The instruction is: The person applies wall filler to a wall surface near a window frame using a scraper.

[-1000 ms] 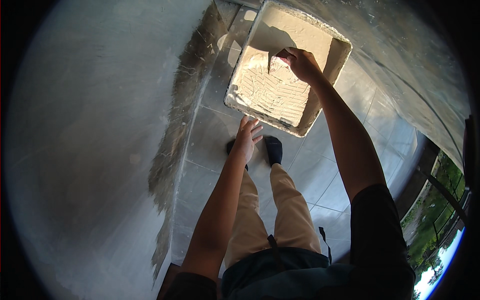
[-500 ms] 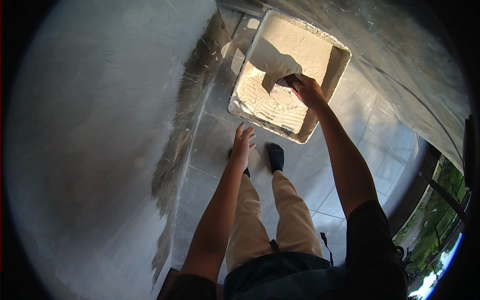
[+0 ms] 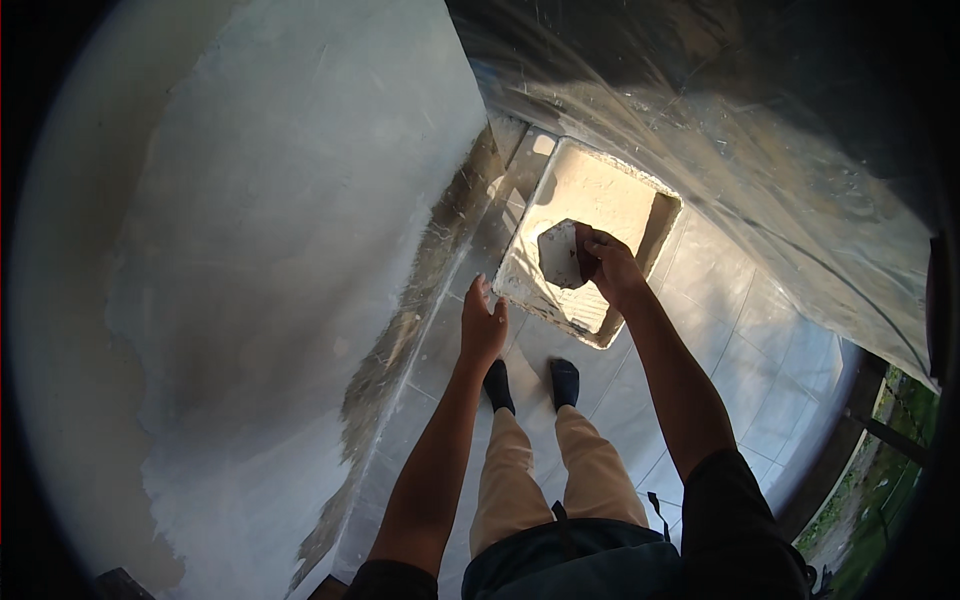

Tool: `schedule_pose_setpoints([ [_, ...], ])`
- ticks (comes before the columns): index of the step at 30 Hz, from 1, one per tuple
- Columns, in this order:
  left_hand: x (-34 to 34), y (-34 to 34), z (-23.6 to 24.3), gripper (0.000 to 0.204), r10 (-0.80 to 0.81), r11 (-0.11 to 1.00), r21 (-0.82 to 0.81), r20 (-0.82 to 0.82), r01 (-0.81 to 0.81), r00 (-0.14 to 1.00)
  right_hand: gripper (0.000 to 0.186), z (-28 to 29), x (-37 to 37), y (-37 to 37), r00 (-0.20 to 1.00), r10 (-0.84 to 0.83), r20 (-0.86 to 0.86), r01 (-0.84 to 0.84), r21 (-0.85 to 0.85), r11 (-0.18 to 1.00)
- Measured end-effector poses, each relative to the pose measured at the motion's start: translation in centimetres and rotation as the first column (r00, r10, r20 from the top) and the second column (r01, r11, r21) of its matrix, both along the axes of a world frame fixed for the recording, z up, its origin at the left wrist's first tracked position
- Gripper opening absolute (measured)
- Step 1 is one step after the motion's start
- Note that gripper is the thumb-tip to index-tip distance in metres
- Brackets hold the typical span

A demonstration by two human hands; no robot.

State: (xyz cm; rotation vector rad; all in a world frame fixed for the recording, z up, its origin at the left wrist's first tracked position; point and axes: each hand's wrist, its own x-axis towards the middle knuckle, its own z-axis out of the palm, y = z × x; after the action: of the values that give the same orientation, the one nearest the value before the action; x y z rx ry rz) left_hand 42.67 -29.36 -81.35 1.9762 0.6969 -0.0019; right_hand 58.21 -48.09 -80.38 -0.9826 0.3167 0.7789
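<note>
My right hand [image 3: 614, 268] grips a wide putty knife [image 3: 560, 256] by its dark reddish-brown handle. The pale, smeared blade points left and hangs above a shallow rectangular tray [image 3: 665, 238]. Inside the tray lies cream-coloured plaster [image 3: 597, 182], smooth at the far end and ridged near the front. My left hand [image 3: 484, 322] holds nothing; its thumb and fingers are apart, just left of the tray's near corner. Part of the plaster is hidden by the blade and my right hand.
At left rises a grey wall [image 3: 270, 230] with a rough, darker unfinished strip [image 3: 400, 315] along its foot. Plastic sheeting [image 3: 740, 160] covers the right side. Grey floor tiles [image 3: 700, 330] lie under the tray and my dark-socked feet [image 3: 564, 380].
My right hand has lifted the putty knife out of the plaster and turned its blade. The view has shifted, so the tray looks lower and smaller. More of the wall shows.
</note>
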Motion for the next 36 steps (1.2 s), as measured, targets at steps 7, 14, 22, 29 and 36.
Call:
schedule_pose_setpoints([
  [7,1.9,2.5,9.6,0.059,-0.157,0.928,0.366,0.219,0.069,0.963,0.038,7.1,-0.2,1.8,0.997,0.055,0.063,-0.071,0.304,0.950],
  [14,2.2,4.2,21.5,0.060,-0.242,0.759,0.650,0.247,0.024,0.938,0.033,14.9,1.2,5.1,0.990,0.091,0.103,-0.124,0.380,0.917],
  [22,-0.4,8.3,33.2,0.059,-0.315,0.403,0.903,0.287,-0.146,0.905,0.037,25.4,0.6,11.6,0.974,0.113,0.197,-0.205,0.551,0.809],
  [29,-4.9,12.1,42.7,0.056,-0.321,0.106,0.949,0.317,-0.298,0.893,0.037,35.2,-2.9,16.5,0.935,0.175,0.309,-0.332,0.581,0.743],
  [36,-12.1,14.9,49.9,0.053,-0.295,-0.042,0.923,0.355,-0.383,0.887,0.036,42.5,-9.3,20.5,0.903,0.194,0.384,-0.407,0.619,0.671],
])
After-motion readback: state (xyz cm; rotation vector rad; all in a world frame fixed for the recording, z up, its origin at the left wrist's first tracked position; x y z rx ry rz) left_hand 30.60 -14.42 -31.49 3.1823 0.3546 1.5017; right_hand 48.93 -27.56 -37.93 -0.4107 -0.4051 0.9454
